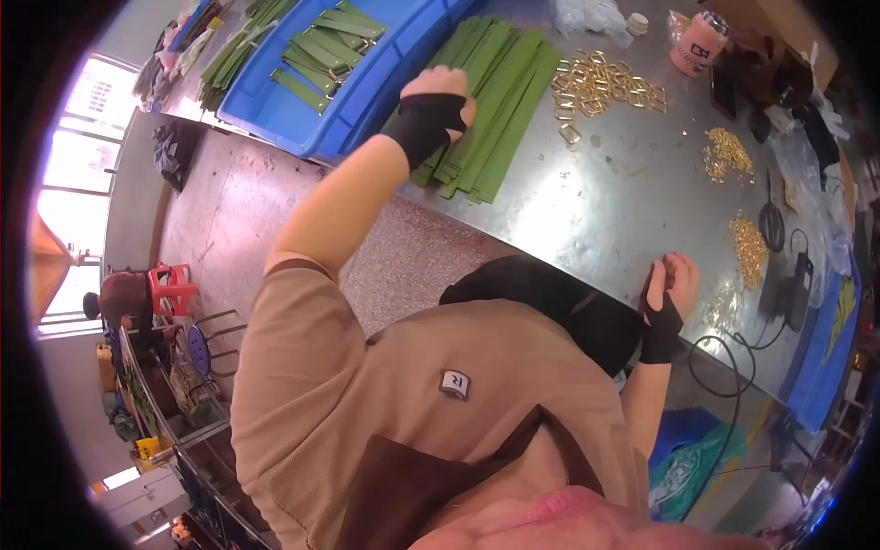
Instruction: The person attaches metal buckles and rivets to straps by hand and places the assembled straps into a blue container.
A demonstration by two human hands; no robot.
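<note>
My left hand (434,103), in a black wrist wrap, lies at the left side of a stack of flat green straps (509,101). Its fingers curl down over the straps, and the fingertips are hidden. My right hand (672,291), wrapped the same way, rests at the near edge of the metal table (550,220). There the fingers bend in towards the thumb; whatever they hold, if anything, cannot be made out. Gold-coloured metal buckles (605,84) lie in a pile right of the straps. Small gold pieces form two heaps, an upper one (728,154) and a lower one (749,249).
A blue tray (316,137) with buckled green straps stands left of the stack. Along the right side are scissors (772,225), a black cable (733,367) and plastic bags. A pink cup (699,44) stands at the back. Another person (126,298) is far left near a red stool (171,290).
</note>
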